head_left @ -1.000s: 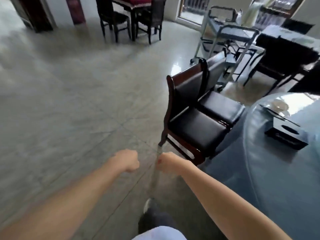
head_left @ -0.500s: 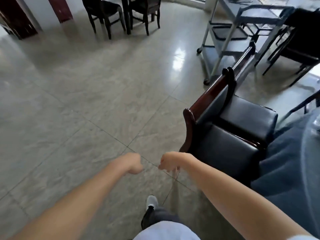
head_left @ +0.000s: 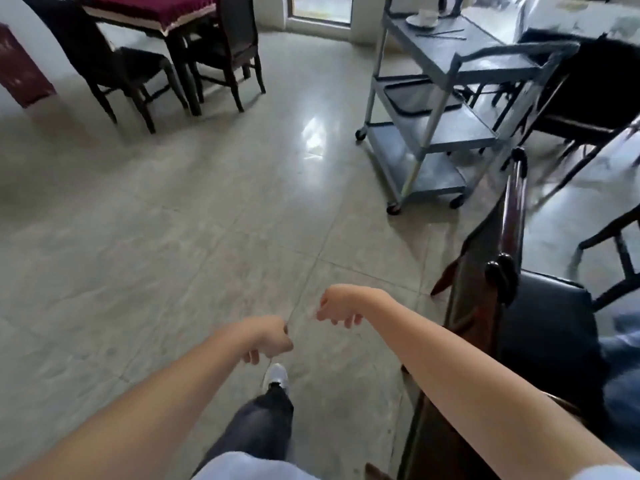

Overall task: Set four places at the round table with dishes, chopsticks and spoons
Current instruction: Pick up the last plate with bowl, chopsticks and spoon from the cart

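My left hand (head_left: 272, 337) is curled into a fist over the tiled floor, and I see nothing in it. A little to the right and higher, my right hand (head_left: 337, 306) hangs with its fingers bent down, also with nothing visible in it. On the top shelf of a grey trolley (head_left: 446, 60) at the far right lie a white saucer with a cup (head_left: 423, 18) and dark chopsticks (head_left: 440, 33). Only a strip of the round table's blue cloth (head_left: 623, 379) shows at the right edge.
Two dark wooden chairs with black seats (head_left: 543, 334) stand close on my right, between me and the blue cloth. More dark chairs sit beyond the trolley. A square table with a red cloth (head_left: 149, 8) and its chairs is at the back left. My white shoe (head_left: 276, 375) steps forward.
I have walked forward and turned away from the round table. The chairs slid to my right and the trolley came nearer. Both hands stayed curled in front of me.
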Motion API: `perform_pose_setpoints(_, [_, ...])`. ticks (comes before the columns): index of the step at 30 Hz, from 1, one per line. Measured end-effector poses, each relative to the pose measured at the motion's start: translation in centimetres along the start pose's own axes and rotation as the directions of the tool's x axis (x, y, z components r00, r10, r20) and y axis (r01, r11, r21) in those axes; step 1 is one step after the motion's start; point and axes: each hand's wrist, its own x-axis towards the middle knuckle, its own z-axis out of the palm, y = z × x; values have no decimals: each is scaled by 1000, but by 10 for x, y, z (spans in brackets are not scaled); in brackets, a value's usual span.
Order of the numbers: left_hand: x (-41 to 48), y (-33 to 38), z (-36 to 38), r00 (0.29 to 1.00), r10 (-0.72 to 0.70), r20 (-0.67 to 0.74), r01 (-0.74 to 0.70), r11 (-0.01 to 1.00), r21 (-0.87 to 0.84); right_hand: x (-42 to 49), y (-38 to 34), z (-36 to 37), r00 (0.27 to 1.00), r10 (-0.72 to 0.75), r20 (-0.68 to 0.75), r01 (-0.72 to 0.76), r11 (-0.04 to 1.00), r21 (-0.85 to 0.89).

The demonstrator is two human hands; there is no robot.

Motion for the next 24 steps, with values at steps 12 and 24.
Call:
perform_pose_setpoints(12, [199,157,-389,885,460,-69,-352,759,548,117,102,-316,938,346,-27,-304,858,414])
perform_pose_setpoints(24, [442,243,-752,786,508,-353,-378,846,376,333,171,-711,863,341,-374,-280,937,209])
